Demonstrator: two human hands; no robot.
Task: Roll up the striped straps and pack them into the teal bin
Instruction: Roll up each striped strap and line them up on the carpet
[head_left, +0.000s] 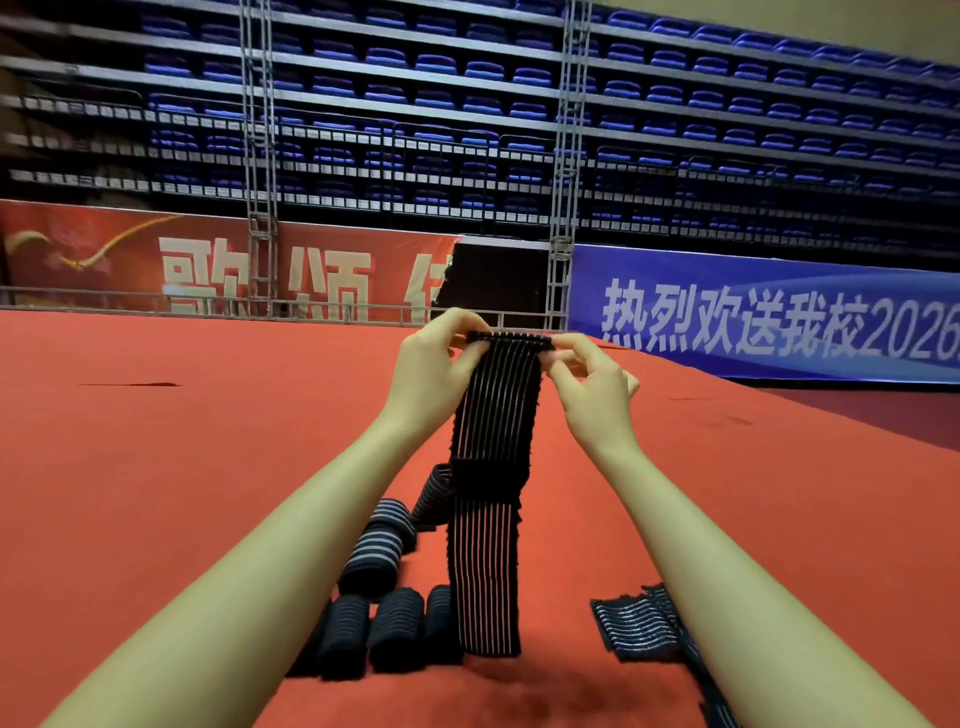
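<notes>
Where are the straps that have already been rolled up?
The rolled straps lie on the red carpet, low in the head view, between the forearms and just left of the hanging strap.
</notes>
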